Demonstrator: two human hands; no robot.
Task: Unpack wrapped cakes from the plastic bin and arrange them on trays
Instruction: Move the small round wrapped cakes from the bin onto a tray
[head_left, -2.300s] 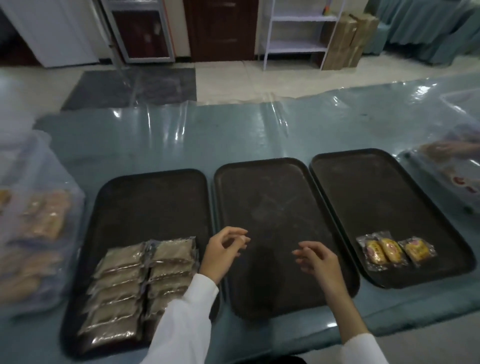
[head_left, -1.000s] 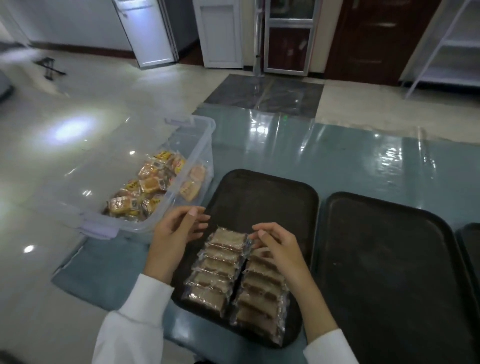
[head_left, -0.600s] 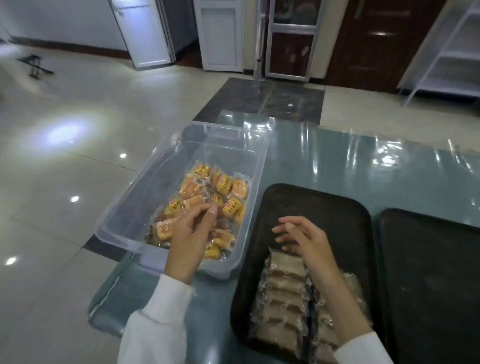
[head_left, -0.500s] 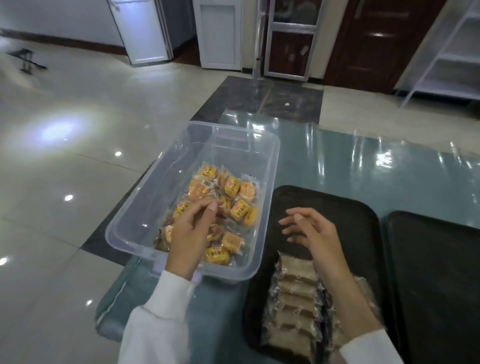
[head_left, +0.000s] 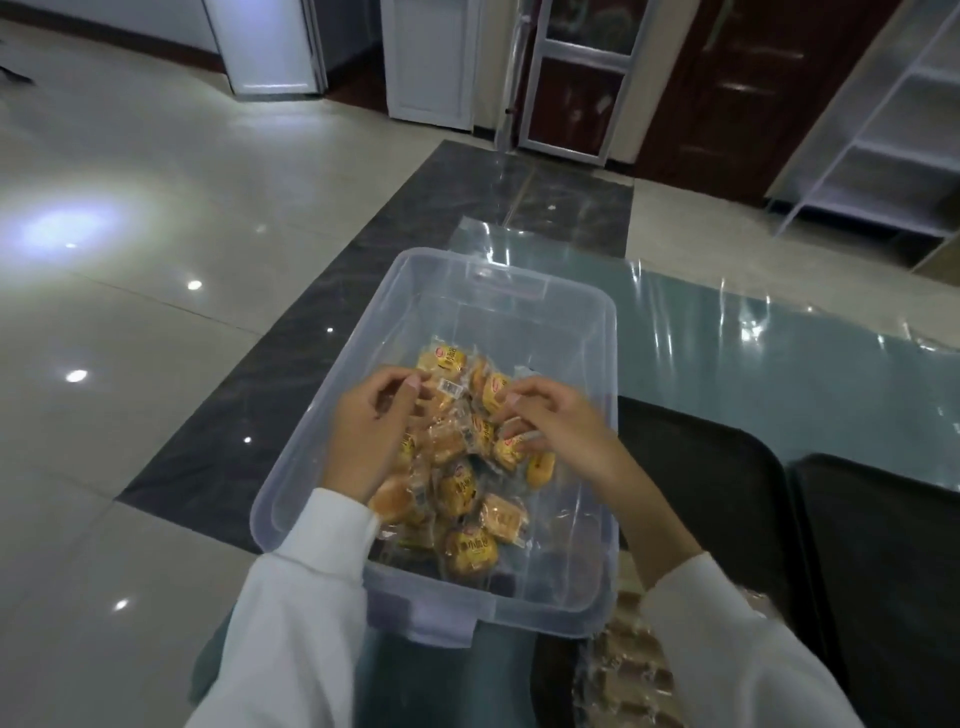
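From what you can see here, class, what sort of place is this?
Probably a small food-packing or catering workroom. Individually wrapped cakes fill a clear plastic bin, dark serving trays line a plastic-covered table, and bare white shelving stands on a tiled floor.

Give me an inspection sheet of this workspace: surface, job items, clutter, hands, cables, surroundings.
Surface: teal table under glossy clear film.
Job's things: clear plastic bin holding yellow wrapped cakes; dark tray beside it with brown wrapped cakes at its near end; second dark tray further right.
Clutter: nothing seen.
Hands: left hand and right hand both in the bin, fingers curled among cakes.
Cables: nothing seen.
Surroundings: tiled floor, doors, white shelf rack.
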